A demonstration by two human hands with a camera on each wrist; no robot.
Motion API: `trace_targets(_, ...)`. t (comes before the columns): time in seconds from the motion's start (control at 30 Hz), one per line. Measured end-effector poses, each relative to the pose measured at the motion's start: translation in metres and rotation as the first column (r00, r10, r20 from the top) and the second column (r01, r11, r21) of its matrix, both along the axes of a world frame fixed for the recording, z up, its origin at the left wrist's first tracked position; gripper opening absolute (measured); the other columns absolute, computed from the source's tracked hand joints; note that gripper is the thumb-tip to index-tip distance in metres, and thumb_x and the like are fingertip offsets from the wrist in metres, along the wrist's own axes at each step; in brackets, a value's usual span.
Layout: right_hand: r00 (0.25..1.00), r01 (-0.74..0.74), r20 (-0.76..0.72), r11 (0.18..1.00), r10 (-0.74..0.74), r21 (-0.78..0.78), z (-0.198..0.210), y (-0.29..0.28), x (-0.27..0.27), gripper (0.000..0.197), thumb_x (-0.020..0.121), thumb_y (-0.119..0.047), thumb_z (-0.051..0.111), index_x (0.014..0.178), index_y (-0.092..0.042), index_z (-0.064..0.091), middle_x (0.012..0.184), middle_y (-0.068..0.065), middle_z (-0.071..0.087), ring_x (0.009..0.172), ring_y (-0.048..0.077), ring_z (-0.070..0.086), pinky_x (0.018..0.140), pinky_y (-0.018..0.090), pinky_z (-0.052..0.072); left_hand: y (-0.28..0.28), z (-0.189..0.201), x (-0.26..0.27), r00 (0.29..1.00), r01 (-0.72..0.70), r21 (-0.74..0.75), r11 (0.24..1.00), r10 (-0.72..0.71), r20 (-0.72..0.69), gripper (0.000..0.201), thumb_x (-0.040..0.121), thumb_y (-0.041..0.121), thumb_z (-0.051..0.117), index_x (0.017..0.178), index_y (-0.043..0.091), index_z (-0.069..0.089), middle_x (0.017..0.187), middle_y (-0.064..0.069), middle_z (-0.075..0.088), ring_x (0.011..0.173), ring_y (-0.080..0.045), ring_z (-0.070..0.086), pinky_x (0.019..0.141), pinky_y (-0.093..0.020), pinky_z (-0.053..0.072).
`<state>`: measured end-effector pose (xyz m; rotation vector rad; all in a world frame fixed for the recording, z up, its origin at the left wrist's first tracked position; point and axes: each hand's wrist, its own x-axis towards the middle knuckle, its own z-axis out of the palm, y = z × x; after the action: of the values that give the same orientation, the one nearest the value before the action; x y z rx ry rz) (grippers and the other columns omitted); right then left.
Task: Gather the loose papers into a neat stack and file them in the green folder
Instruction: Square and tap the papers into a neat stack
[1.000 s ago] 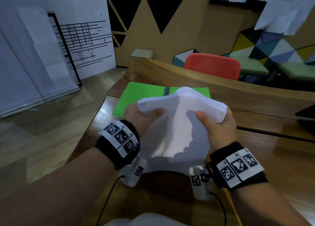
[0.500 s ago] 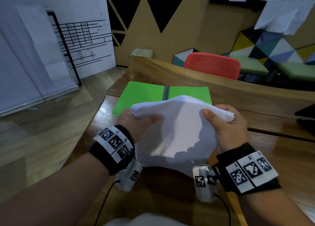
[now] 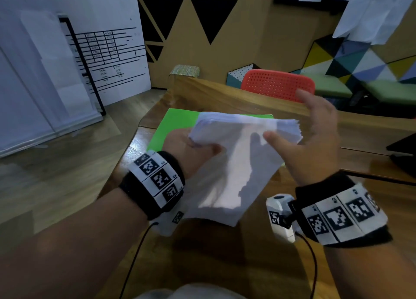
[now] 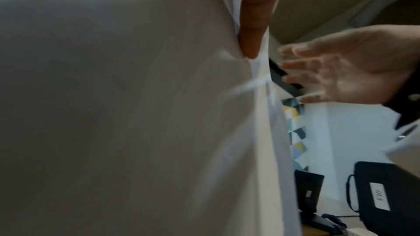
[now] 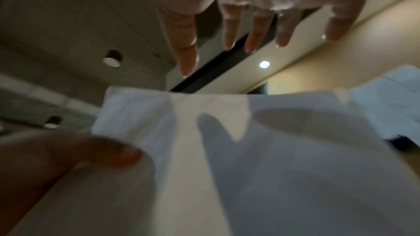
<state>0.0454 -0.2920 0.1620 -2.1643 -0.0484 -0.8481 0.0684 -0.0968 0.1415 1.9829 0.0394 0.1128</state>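
Note:
A thick stack of white papers [image 3: 234, 159] stands tilted above the wooden table, its top edges uneven. My left hand [image 3: 191, 154] grips the stack's left side, thumb [image 4: 250, 42] pressed on the front sheet. My right hand [image 3: 313, 138] is off the stack to the right, fingers [image 5: 229, 30] spread and straight, holding nothing. The papers [image 5: 227, 159] fill the lower part of the right wrist view. The green folder [image 3: 171, 127] lies open on the table behind the stack, mostly hidden by it.
The wooden table [image 3: 225, 249] has a raised ledge [image 3: 225, 100] behind the folder. A red perforated chair [image 3: 276, 84] stands past the ledge. A dark object [image 3: 403, 150] sits at the right table edge. The floor drops off on the left.
My right hand has let go of the stack's right side and opened, moving up and to the right. The left hand alone now holds the papers, which have flattened out.

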Motion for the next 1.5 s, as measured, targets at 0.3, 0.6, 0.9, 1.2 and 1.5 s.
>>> trace_targets(0.3, 0.923, -0.334, -0.179, 0.940, 0.340, 0.067, 0.007, -0.003, -0.006, 0.012, 0.068, -0.021, 0.070, 0.067, -0.032, 0.066, 0.061, -0.023, 0.065, 0.057, 0.001, 0.055, 0.059, 0.018, 0.048, 0.018, -0.005, 0.011, 0.928, 0.372, 0.458, 0.807, -0.340, -0.154, 0.022, 0.069, 0.033, 0.077, 0.060, 0.021, 0.060, 0.061, 0.003, 0.057, 0.066, -0.017, 0.054, 0.060, -0.023, 0.043)
trace_targets(0.6, 0.930, -0.251, -0.052, 0.733, 0.364, 0.632, -0.015, -0.039, -0.013, 0.010, 0.079, 0.002, 0.064, 0.084, -0.006, 0.066, 0.065, -0.005, 0.071, 0.058, 0.012, 0.061, 0.057, 0.021, 0.051, 0.076, -0.064, 0.019, 0.900, 0.188, -0.665, 0.723, -0.398, -0.179, 0.066, 0.023, 0.026, 0.095, 0.085, 0.015, 0.075, 0.084, -0.005, 0.076, 0.077, -0.022, 0.072, 0.069, -0.038, 0.060)
trace_targets(0.9, 0.982, 0.118, -0.189, 0.700, 0.025, 0.705, -0.081, -0.007, 0.000, 0.022, 0.083, -0.005, 0.064, 0.079, -0.025, 0.057, 0.076, -0.008, 0.060, 0.070, 0.012, 0.056, 0.067, 0.026, 0.048, 0.039, -0.060, 0.008, 0.997, -0.069, -0.387, 0.920, 0.053, -0.053, 0.025, 0.069, 0.003, 0.076, 0.075, 0.024, 0.063, 0.052, 0.015, 0.068, 0.062, -0.009, 0.064, 0.051, -0.015, 0.053)
trace_targets(1.2, 0.952, 0.165, -0.303, 0.747, 0.051, 0.643, -0.104, -0.019, 0.001, 0.028, 0.080, -0.004, 0.068, 0.068, -0.025, 0.054, 0.071, 0.003, 0.054, 0.071, 0.018, 0.048, 0.068, 0.032, 0.041, 0.039, -0.076, 0.010, 0.988, -0.154, -0.411, 0.898, 0.134, -0.077, 0.024, 0.070, 0.002, 0.075, 0.065, 0.022, 0.063, 0.044, 0.016, 0.065, 0.047, 0.000, 0.058, 0.045, -0.009, 0.048)
trace_targets(1.5, 0.952, 0.187, -0.297, 0.627, 0.075, 0.756, -0.087, -0.021, 0.013, 0.024, 0.091, -0.012, 0.054, 0.068, -0.022, 0.052, 0.071, -0.004, 0.049, 0.071, 0.006, 0.043, 0.064, 0.019, 0.034, 0.041, -0.074, 0.023, 0.985, -0.172, -0.504, 0.847, 0.147, -0.088, 0.012, 0.060, 0.023, 0.062, 0.052, 0.027, 0.070, 0.067, 0.001, 0.069, 0.067, -0.021, 0.055, 0.066, -0.032, 0.046)
